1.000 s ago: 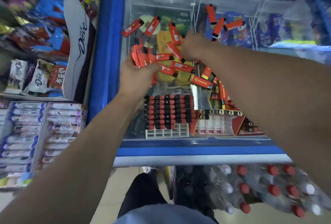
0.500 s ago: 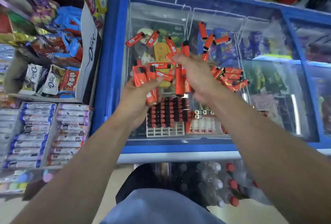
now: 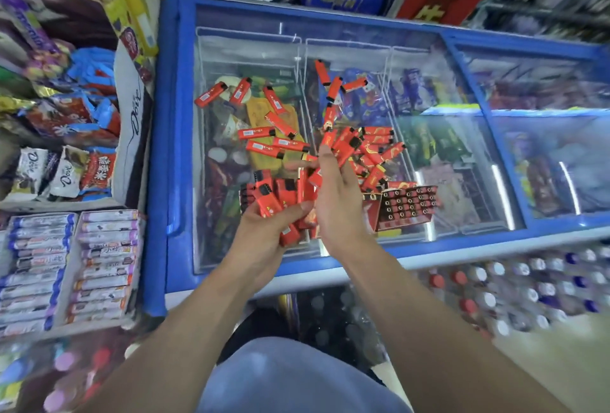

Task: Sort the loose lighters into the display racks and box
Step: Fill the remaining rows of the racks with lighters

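Observation:
Many red lighters lie loose on the glass lid of a blue chest freezer [image 3: 171,148]: a scatter [image 3: 264,135] at the middle left, a few [image 3: 333,85] farther back, and a pile [image 3: 373,148] to the right. My left hand [image 3: 264,237] grips a bundle of lighters [image 3: 267,201] above the near part of the lid. My right hand [image 3: 336,204] is beside it, thumb and fingers pinching one lighter [image 3: 315,176] against the bundle. A red box [image 3: 406,206] full of upright lighters stands to the right. The display rack is mostly hidden behind my hands.
Chocolate packets [image 3: 66,171] fill a shelf on the left, with rows of gum boxes [image 3: 72,267] below them. Crates of capped bottles [image 3: 515,290] stand on the floor in front of the freezer. Red and blue cartons crowd the freezer's far edge.
Both hands have drawn back from the loose pile toward the near edge. The right hand picked up a lighter and brought it to the left hand's bundle. The view tilted up.

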